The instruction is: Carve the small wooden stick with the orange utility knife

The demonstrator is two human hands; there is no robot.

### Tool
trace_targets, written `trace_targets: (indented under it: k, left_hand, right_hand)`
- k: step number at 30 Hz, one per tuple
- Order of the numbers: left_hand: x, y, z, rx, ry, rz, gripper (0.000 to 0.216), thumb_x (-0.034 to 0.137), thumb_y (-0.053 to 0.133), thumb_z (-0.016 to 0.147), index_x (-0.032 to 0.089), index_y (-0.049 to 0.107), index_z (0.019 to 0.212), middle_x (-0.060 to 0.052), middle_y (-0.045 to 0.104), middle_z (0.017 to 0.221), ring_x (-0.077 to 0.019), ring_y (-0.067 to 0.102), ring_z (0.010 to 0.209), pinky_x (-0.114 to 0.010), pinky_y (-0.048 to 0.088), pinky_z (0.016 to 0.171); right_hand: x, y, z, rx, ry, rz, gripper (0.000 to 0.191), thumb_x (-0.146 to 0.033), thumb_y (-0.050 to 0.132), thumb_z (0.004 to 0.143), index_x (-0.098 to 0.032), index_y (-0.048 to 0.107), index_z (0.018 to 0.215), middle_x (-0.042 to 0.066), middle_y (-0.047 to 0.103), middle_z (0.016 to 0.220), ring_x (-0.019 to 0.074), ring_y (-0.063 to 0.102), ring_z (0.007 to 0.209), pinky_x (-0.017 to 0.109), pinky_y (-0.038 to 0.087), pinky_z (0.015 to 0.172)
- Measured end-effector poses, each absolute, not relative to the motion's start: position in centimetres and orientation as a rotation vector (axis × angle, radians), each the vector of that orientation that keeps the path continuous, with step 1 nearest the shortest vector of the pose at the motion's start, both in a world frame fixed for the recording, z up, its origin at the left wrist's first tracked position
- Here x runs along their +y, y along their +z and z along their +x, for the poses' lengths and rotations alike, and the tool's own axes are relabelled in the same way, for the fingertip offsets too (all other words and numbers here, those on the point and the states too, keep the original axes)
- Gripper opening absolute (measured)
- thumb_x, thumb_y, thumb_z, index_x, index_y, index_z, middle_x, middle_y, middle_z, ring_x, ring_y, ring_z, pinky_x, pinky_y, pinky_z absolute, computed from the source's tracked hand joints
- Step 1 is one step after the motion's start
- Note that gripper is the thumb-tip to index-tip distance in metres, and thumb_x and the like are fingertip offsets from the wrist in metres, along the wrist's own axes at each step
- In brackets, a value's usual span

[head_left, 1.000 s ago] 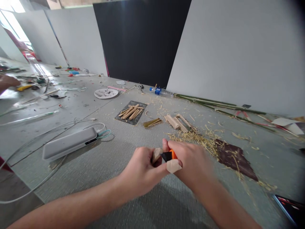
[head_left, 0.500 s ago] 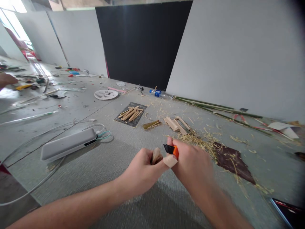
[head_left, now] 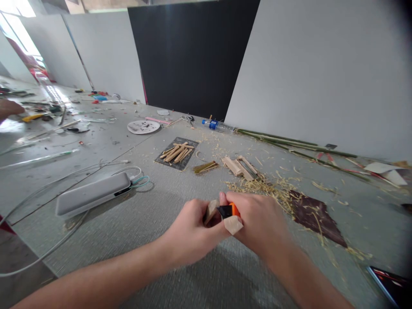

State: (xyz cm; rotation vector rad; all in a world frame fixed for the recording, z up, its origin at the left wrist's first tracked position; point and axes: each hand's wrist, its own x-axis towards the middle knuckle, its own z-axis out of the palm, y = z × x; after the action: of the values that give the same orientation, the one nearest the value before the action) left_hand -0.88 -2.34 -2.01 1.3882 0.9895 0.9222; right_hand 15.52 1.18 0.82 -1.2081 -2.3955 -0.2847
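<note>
My left hand (head_left: 189, 229) is closed around a small pale wooden piece (head_left: 211, 210), most of it hidden by the fingers. My right hand (head_left: 260, 219) grips an orange utility knife (head_left: 235, 210); its dark blade (head_left: 225, 210) points left and appears to touch or nearly touch the wood. A beige wrapping, perhaps tape, (head_left: 233, 225) covers the tip of my left thumb, which presses near my right hand. Beyond my hands lie pale wood shavings (head_left: 257, 187) and light wooden pieces (head_left: 242, 168) side by side on the grey table (head_left: 154, 240).
A power bank (head_left: 93, 194) with cables lies left. Bamboo strips rest on a dark pad (head_left: 177, 153), near a bottle (head_left: 216, 125) and a white plate (head_left: 143, 127). Long green stalks (head_left: 283, 143), brown sandpaper-like sheet (head_left: 317, 218) and a phone (head_left: 391, 285) are right. Another person's hand (head_left: 9, 109) shows far left.
My right hand has brought the knife blade slightly left and down, from above the left thumb to the wooden piece. The left hand has stayed nearly in place.
</note>
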Motion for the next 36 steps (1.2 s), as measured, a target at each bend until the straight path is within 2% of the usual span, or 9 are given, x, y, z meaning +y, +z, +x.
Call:
trace_targets:
  k: [4,8,11,16,20,28,36]
  left_hand:
    - [-2.3,-2.5,-1.1,1.105,0.946,1.493,0.056,0.046,0.077,0.080,0.021,0.031,0.062,0.007,0.024,0.061,-0.0100,0.020,0.060,-0.028,0.015,0.051]
    - [-2.3,-2.8,-0.8,1.104,0.982,1.502,0.057,0.046,0.076,0.082,0.021,0.029,0.062,0.007,0.022,0.061,-0.0100,0.018,0.060,-0.028,0.014,0.051]
    - [-2.6,-2.8,-0.3,1.034,1.024,1.397,0.059,0.050,0.072,0.085,0.021,0.026,0.061,0.008,0.020,0.059,-0.0092,0.017,0.058,-0.027,0.014,0.050]
    - [-3.0,-2.7,0.7,1.075,0.947,1.248,0.061,0.062,0.062,0.088,0.022,0.029,0.057,0.009,0.022,0.051,-0.0070,0.016,0.049,-0.025,0.013,0.045]
    - [-2.3,-2.9,0.5,1.037,0.893,1.123,0.061,0.066,0.064,0.085,0.022,0.034,0.056,0.009,0.027,0.047,-0.0061,0.018,0.044,-0.025,0.013,0.043]
    - [-2.0,-2.7,-0.6,0.907,0.903,1.223,0.053,0.055,0.069,0.087,0.021,0.037,0.062,0.009,0.026,0.053,-0.0064,0.021,0.047,-0.026,0.015,0.047]
    - [-1.9,-2.6,-0.6,0.979,0.952,1.337,0.054,0.051,0.069,0.088,0.021,0.031,0.064,0.008,0.022,0.061,-0.0093,0.018,0.058,-0.027,0.015,0.050]
  right_hand:
    - [1.3,1.1,15.6,-2.443,-0.279,-1.211,0.042,-0.033,0.043,0.097,-0.020,0.054,0.059,-0.001,0.057,0.048,0.0110,0.039,0.043,0.028,0.015,0.051]
    - [1.2,0.8,15.4,-2.424,-0.309,-1.300,0.048,-0.036,0.040,0.101,-0.020,0.055,0.058,0.001,0.059,0.050,0.0117,0.040,0.043,0.029,0.015,0.051]
    - [0.9,0.3,15.0,-2.371,-0.289,-1.447,0.048,-0.037,0.037,0.103,-0.021,0.058,0.062,0.002,0.063,0.053,0.0132,0.046,0.045,0.029,0.015,0.052]
    - [0.6,0.4,14.3,-2.282,-0.288,-1.755,0.036,-0.031,0.042,0.102,-0.021,0.066,0.076,0.005,0.068,0.061,0.0173,0.056,0.053,0.030,0.017,0.054]
    - [0.5,1.4,14.2,-2.205,-0.259,-1.899,0.042,-0.037,0.039,0.103,-0.021,0.066,0.074,0.007,0.069,0.064,0.0181,0.055,0.054,0.030,0.018,0.055]
    - [0.9,1.2,15.2,-2.347,-0.214,-1.577,0.050,-0.047,0.033,0.101,-0.022,0.056,0.064,0.003,0.059,0.052,0.0137,0.040,0.046,0.029,0.015,0.051]
    - [0.8,0.9,15.2,-2.425,-0.216,-1.428,0.044,-0.041,0.038,0.098,-0.021,0.056,0.062,0.003,0.061,0.054,0.0131,0.045,0.047,0.030,0.014,0.052]
